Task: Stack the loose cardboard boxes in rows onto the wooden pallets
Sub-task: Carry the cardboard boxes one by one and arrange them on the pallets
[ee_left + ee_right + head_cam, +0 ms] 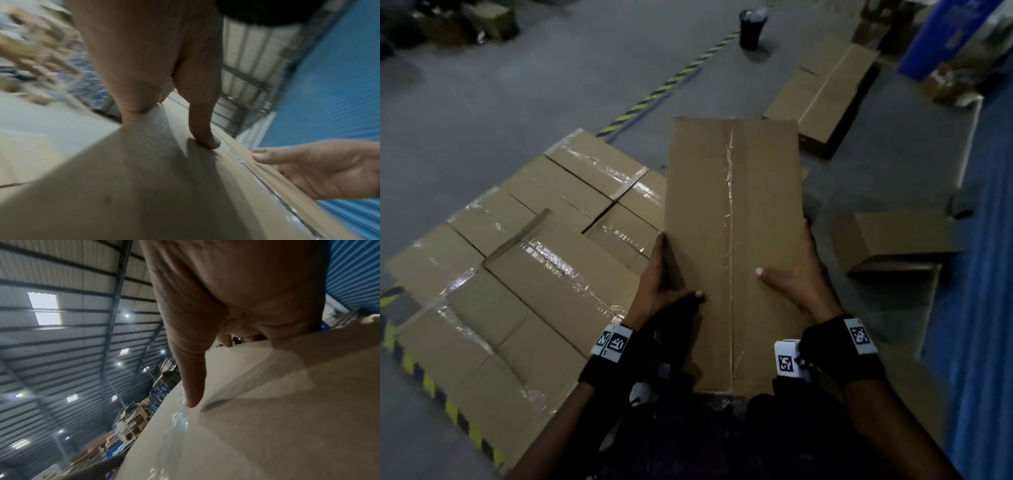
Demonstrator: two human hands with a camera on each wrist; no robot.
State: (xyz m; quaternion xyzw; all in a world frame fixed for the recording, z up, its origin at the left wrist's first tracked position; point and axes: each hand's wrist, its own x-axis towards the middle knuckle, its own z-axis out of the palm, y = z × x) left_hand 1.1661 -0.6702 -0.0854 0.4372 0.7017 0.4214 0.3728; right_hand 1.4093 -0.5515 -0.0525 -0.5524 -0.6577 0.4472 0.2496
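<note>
Both hands' grip on box (732, 219), stacked boxes (517, 260) left

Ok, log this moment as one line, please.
phase: carrying | held: long cardboard box | left hand: grips left side | right hand: grips right side | stacked boxes: lower left | loose boxes: on floor, right
</note>
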